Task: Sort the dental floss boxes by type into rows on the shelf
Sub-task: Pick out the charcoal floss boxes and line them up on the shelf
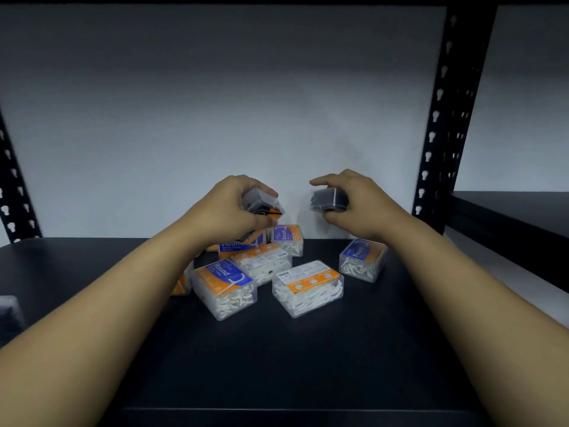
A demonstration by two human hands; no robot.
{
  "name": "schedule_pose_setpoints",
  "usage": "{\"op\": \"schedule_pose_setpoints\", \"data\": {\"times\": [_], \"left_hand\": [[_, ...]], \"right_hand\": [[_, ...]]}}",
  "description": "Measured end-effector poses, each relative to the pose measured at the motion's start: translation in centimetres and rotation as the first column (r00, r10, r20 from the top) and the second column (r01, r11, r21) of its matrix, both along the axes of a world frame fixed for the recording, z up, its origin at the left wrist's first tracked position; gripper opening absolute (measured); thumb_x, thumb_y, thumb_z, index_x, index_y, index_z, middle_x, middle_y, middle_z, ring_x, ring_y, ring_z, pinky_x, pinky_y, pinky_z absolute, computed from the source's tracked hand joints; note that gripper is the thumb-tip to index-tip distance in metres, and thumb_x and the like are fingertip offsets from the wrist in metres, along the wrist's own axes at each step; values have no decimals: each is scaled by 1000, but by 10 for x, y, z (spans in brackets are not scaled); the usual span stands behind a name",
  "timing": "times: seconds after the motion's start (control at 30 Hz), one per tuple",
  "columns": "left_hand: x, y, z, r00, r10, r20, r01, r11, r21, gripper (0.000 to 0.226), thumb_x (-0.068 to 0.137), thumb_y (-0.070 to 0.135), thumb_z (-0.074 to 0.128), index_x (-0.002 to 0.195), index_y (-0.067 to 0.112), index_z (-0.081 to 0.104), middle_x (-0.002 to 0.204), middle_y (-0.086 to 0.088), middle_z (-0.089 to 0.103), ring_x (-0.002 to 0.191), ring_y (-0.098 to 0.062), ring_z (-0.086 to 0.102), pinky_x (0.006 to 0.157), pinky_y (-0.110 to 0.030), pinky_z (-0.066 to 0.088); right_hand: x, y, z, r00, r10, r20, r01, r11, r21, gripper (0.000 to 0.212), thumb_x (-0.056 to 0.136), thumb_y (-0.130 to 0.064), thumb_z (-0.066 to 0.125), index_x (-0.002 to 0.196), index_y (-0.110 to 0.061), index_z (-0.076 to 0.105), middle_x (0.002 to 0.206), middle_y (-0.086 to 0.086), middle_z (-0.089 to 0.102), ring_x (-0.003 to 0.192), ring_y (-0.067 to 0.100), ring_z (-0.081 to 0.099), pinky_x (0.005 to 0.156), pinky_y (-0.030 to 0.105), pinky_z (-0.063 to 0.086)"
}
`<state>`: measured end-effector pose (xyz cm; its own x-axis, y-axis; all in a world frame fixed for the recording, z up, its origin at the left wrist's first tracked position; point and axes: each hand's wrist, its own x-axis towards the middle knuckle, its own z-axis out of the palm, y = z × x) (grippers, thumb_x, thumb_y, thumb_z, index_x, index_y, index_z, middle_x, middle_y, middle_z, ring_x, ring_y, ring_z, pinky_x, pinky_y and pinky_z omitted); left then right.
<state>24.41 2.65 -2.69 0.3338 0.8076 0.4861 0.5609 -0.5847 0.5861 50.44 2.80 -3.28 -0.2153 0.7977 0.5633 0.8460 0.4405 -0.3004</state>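
**Two dark floss boxes held above the shelf**

Head view: the left hand (pixel 234 208) is clamped on a dark floss box (pixel 261 203), the right hand (pixel 357 201) on another dark box (pixel 328 200), both raised above the black shelf (pixel 308 365); orange-labelled clear boxes (pixel 308 286) lie jumbled near the shelf's back edge.

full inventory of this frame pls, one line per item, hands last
dark floss boxes: two, clear with black contents, one in each hand, held above the pile
white floss boxes: at least six, clear with orange and blue labels, jumbled at shelf centre; one apart to the right
dark object: one, blurred, left edge; cannot tell what it is
shelf: one, black board
uprights: black, perforated, left and right
back wall: white
left hand: grip closed on a dark box
right hand: grip closed on the other dark box
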Motion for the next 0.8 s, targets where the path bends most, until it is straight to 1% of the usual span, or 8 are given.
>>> {"op": "schedule_pose_setpoints", "data": {"times": [0.07, 0.2, 0.3, 0.37, 0.47, 0.6, 0.67, 0.8], "left_hand": [[-1, 3, -2, 1000, -8, 20, 8, 1000, 4, 44, 80, 16, 84, 121, 22, 70, 112, 5, 71, 99, -7, 69, 79, -22, 58], [-3, 5, -5, 998, -58, 0, 58, 997, 42, 42, 83, 14, 81, 121, 24, 70, 114, 7, 71, 103, -7, 67, 82, -24, 58], [-6, 2, -5, 997, -75, -6, 75, 993, 89, 40, 85, 13, 78, 122, 23, 67, 116, 7, 71, 104, -4, 66, 82, -14, 54], [-9, -2, -5, 998, -70, 1, 70, 992, 107, 39, 85, 16, 79, 121, 22, 66, 116, 6, 70, 104, -6, 66, 81, -11, 53], [-14, -10, -6, 999, -49, -18, 51, 989, 139, 39, 85, 18, 81, 120, 23, 66, 114, 5, 71, 100, -10, 68, 81, -17, 56], [-35, -24, -2, 1000, -10, -20, 13, 992, 124, 38, 83, 20, 81, 119, 25, 68, 109, 7, 73, 95, -9, 71, 83, -33, 62], [-49, -32, 4, 999, 9, -45, -3, 992, 127, 37, 83, 21, 82, 118, 24, 69, 106, 6, 75, 94, -11, 72, 82, -39, 62], [-78, -55, 24, 997, 42, -61, -35, 993, 110, 38, 82, 26, 84, 117, 24, 69, 99, 7, 74, 80, -5, 71, 75, -36, 64]], "right_hand": [[-2, -2, 1, 1000, 24, -13, -24, 1000, 19, 55, 82, -16, 76, 133, -32, 65, 110, 0, 55, 100, 17, 57, 92, 30, 47], [-10, -8, 2, 989, 112, -101, -111, 994, 17, 42, 82, -16, 76, 120, -31, 69, 111, -1, 68, 96, 15, 65, 89, 31, 54], [-20, -14, 1, 981, 143, -132, -144, 990, 4, 37, 84, -24, 79, 117, -35, 65, 110, -4, 72, 93, 14, 68, 84, 31, 57], [-28, -17, 0, 972, 173, -159, -175, 985, 6, 36, 84, -27, 80, 115, -36, 65, 109, -3, 72, 93, 14, 69, 84, 33, 58], [-39, -23, 4, 959, 217, -181, -217, 976, 20, 37, 84, -26, 80, 117, -34, 65, 109, -5, 72, 93, 13, 69, 85, 35, 58], [-56, -34, 13, 944, 281, -174, -277, 960, 43, 38, 85, -28, 81, 120, -31, 66, 109, -11, 72, 94, 6, 68, 86, 31, 57], [-67, -38, 17, 935, 311, -170, -308, 950, 47, 38, 85, -32, 82, 120, -31, 67, 109, -11, 73, 94, 5, 69, 86, 32, 58], [-93, -47, 31, 927, 351, -135, -348, 936, 44, 40, 83, -38, 83, 119, -33, 67, 106, -13, 73, 91, 2, 70, 82, 31, 60]]}}
